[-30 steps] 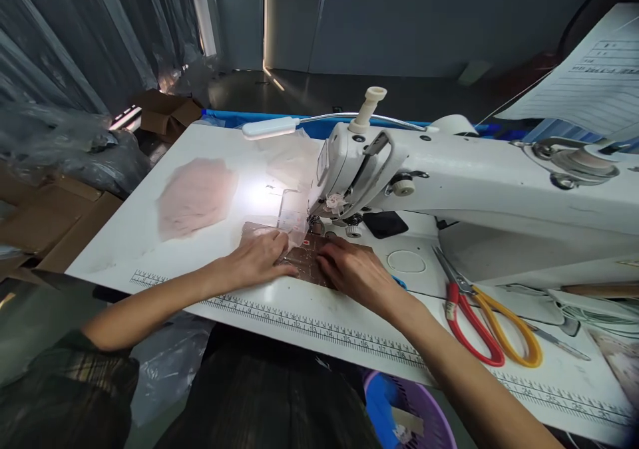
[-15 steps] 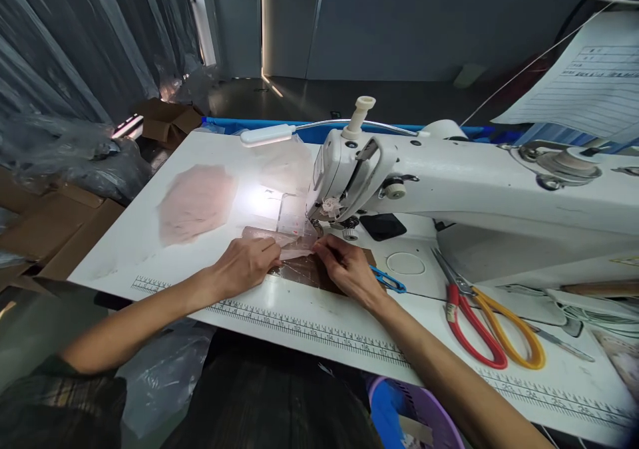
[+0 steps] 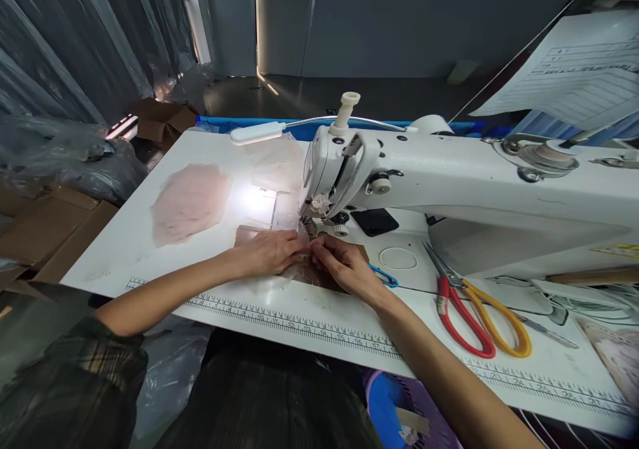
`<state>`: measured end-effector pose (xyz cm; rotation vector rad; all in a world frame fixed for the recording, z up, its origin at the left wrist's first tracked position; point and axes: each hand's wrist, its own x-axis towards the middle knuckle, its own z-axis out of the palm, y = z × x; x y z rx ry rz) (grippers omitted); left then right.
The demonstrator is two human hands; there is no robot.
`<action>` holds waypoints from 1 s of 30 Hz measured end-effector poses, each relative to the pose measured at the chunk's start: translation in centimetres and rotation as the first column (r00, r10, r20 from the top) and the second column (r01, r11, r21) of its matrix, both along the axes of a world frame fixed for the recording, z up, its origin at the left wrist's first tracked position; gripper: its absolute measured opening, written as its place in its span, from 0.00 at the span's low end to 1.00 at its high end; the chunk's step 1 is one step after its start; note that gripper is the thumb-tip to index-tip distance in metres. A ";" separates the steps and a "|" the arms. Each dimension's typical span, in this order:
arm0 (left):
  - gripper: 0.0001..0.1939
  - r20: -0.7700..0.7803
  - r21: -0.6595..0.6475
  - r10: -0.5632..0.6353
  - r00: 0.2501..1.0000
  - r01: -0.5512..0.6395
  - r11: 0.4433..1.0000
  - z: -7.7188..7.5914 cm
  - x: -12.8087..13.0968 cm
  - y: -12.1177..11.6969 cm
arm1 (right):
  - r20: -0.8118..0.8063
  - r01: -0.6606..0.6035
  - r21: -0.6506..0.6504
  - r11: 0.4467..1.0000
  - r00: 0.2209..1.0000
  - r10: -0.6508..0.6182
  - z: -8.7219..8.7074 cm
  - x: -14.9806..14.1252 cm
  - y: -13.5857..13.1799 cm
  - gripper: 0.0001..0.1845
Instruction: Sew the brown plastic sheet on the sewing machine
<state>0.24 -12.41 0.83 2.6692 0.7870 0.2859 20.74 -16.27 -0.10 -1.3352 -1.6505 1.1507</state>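
Observation:
My left hand (image 3: 272,251) and my right hand (image 3: 341,263) meet fingertip to fingertip just in front of the needle of a white sewing machine (image 3: 449,183). Both pinch a thin, pale, see-through piece of fabric (image 3: 284,219) that lies over a brown plate (image 3: 319,275) on the white table (image 3: 150,263). The fabric runs back under the presser foot (image 3: 310,226), lit by the machine's lamp (image 3: 254,132).
A stack of pink fabric pieces (image 3: 188,199) lies at the left. Red and yellow scissors (image 3: 474,316) lie at the right, small blue snips (image 3: 383,276) beside my right hand. Printed rulers run along the table's front edge. Cardboard boxes (image 3: 54,223) stand on the floor at left.
Both hands have drawn together at the needle, from lying flat on the plate to pinching the pale fabric. The view has shifted slightly right.

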 end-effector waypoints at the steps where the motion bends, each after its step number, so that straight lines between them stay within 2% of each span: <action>1: 0.11 -0.023 -0.008 0.023 0.999 -0.023 1.000 -0.2 0.1 -0.1 | 0.038 0.043 0.026 0.999 0.998 -0.044 0.2 0.7 0.0 0.19; 3: 0.12 -0.065 -0.049 0.096 0.993 -0.099 0.994 -0.1 -0.3 -0.5 | 0.079 0.261 0.094 0.961 0.960 -0.269 0.6 2.4 0.0 0.17; 4: 0.12 -0.080 -0.074 0.134 0.988 -0.140 0.987 0.2 -0.7 -0.8 | 0.070 0.393 0.119 0.912 0.913 -0.403 0.8 3.2 0.0 0.16; 5: 0.13 -0.086 -0.088 0.171 0.982 -0.178 0.980 0.6 -1.2 -1.0 | 0.056 0.477 0.126 0.870 0.872 -0.486 0.9 3.8 0.0 0.16; 6: 0.16 -0.083 -0.083 0.205 0.975 -0.211 0.974 1.1 -1.6 -1.2 | 0.050 0.508 0.122 0.852 0.855 -0.517 1.0 4.3 0.0 0.16; 7: 0.19 -0.074 -0.063 0.228 0.971 -0.233 0.971 1.5 -2.0 -1.3 | 0.051 0.496 0.116 0.860 0.862 -0.504 1.0 4.4 -0.1 0.16; 8: 0.21 -0.062 -0.032 0.240 0.969 -0.242 0.970 1.7 -2.3 -1.2 | 0.065 0.441 0.109 0.891 0.891 -0.449 0.9 4.3 -0.2 0.16; 11: 0.16 -0.027 0.059 0.235 0.972 -0.233 0.971 1.4 -2.5 -0.5 | 0.169 0.182 0.117 0.976 0.965 -0.200 0.6 2.7 -0.5 0.16; 14: 0.12 0.013 0.069 0.243 0.970 -0.243 0.968 -0.2 -2.1 0.3 | 0.282 -0.008 0.155 0.988 0.959 -0.036 0.4 0.6 -0.6 0.15; 17: 0.10 0.099 0.032 0.269 0.958 -0.274 0.961 -1.6 -2.0 0.7 | 0.344 -0.103 0.142 0.984 0.938 0.048 0.4 -0.9 -0.4 0.14; 22: 0.10 0.262 -0.060 0.279 0.924 -0.273 0.960 -2.2 -2.2 0.4 | 0.443 -0.147 0.087 0.985 0.892 0.094 0.5 -2.2 0.4 0.12; 24: 0.10 0.255 -0.085 0.278 0.926 -0.264 0.961 -2.2 -2.3 0.4 | 0.464 -0.127 0.076 0.989 0.882 0.078 0.5 -2.5 0.7 0.09; 26: 0.10 0.228 -0.076 0.251 0.941 -0.240 0.968 -2.3 -2.4 0.9 | 0.454 -0.111 0.065 0.992 0.888 0.070 0.5 -2.5 0.7 0.11; 30: 0.09 0.208 -0.023 0.202 0.957 -0.202 0.979 -2.2 -2.6 3.4 | 0.388 -0.038 0.057 0.998 0.922 0.013 0.8 -1.5 0.1 0.12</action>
